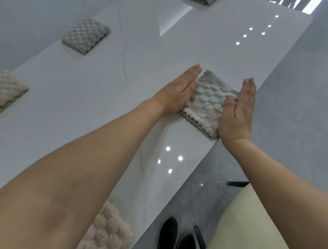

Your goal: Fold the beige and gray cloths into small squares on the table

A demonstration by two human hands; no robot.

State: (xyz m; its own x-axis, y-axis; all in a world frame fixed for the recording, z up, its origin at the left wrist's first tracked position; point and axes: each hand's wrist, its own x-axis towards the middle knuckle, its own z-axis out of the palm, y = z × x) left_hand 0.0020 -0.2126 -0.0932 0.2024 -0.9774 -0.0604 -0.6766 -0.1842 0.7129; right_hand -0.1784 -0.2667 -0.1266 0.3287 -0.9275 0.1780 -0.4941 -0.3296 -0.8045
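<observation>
A folded beige cloth (207,103) lies as a small square near the right edge of the white glossy table (106,88). My left hand (179,90) stands with straight fingers against its left side. My right hand (237,110) presses flat against its right side, fingers straight. A folded gray cloth (86,34) sits at the far left of the table. Another folded beige cloth (9,90) lies at the left border. A fluffy beige cloth (108,231) lies at the near edge, partly hidden under my left arm.
Another folded gray cloth (202,1) shows at the top border. The table's right edge runs diagonally beside the cloth, with gray floor (292,88) beyond. A cream chair seat (239,222) and black shoes (168,231) are below right.
</observation>
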